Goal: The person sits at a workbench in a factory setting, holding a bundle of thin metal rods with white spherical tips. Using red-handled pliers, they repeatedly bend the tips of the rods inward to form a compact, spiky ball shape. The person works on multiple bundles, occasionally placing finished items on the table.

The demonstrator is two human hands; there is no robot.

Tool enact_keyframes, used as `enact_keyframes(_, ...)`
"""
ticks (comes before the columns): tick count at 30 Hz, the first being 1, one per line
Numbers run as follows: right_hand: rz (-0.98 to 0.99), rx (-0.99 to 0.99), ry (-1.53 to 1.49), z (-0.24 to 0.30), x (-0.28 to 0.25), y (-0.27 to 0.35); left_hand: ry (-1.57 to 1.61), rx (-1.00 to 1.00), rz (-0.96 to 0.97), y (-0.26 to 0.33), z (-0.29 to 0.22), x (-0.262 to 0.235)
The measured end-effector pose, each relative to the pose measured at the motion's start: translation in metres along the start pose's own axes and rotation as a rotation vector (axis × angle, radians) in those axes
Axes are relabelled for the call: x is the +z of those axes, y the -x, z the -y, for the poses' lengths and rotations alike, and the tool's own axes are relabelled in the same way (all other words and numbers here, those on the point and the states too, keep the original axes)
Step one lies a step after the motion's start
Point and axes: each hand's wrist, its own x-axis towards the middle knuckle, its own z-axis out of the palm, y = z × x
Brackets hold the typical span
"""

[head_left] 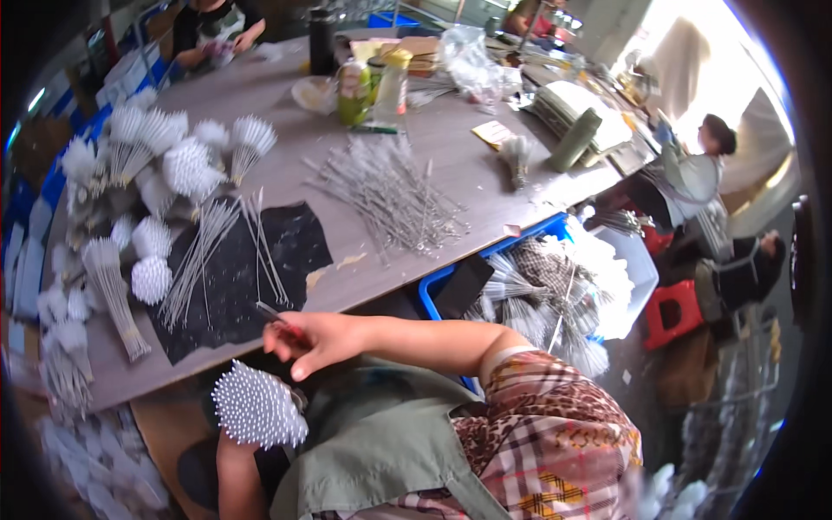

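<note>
A round bundle of thin brushes with white tips (260, 406) is held upright in front of me at the lower left. My left forearm (241, 472) rises to it from below, and most of the left hand is hidden behind the bundle. Just above it my right hand (314, 340) is closed, its fingers curled round a small red-handled tool (293, 330). The tool's thin metal tip points toward the table edge; its exact kind is hard to make out. Beyond the tip, a black cloth (234, 295) bears loose thin wire brushes (201, 256).
Tied brush bundles (117, 290) crowd the table's left side. A loose pile of brushes (403, 195) lies mid-table. Bottles (392, 87), a dark flask (321, 42) and a green cylinder (575, 139) stand farther back. A blue crate (426, 299) holds more bundles at right. Other people sit around.
</note>
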Motion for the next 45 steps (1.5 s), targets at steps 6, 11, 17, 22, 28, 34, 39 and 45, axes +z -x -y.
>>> enact_keyframes(6, 0.387, -0.041, -0.421, 0.021, 0.012, -0.042, -0.229, -0.128, 0.023, -0.026, 0.002, -0.019)
enact_keyframes(11, 0.575, 0.083, -0.634, 0.039, 0.021, -0.047, -0.224, -0.139, 0.014, -0.033, 0.001, -0.017)
enact_keyframes(17, 0.338, 0.018, -0.547, 0.052, 0.019, -0.038, -0.131, -0.091, 0.001, -0.036, 0.002, -0.008)
enact_keyframes(22, -0.123, -0.213, -0.568, 0.030, 0.013, -0.040, 0.237, 0.121, -0.075, -0.027, 0.014, -0.004)
enact_keyframes(28, -0.512, -0.228, 0.102, 0.021, 0.030, -0.037, -0.292, 0.587, -0.237, -0.028, 0.029, 0.007)
enact_keyframes(34, -0.574, -0.249, 0.178, 0.007, 0.060, -0.035, -0.209, 0.451, -0.338, -0.025, 0.033, 0.012)
enact_keyframes(39, -0.579, -0.234, 0.272, 0.002, 0.069, -0.034, -0.190, 0.346, -0.421, -0.020, 0.021, 0.030)
enact_keyframes(45, -0.406, -0.294, 0.315, 0.019, 0.044, -0.028, -0.059, 0.394, -0.410, -0.014, 0.041, 0.000)
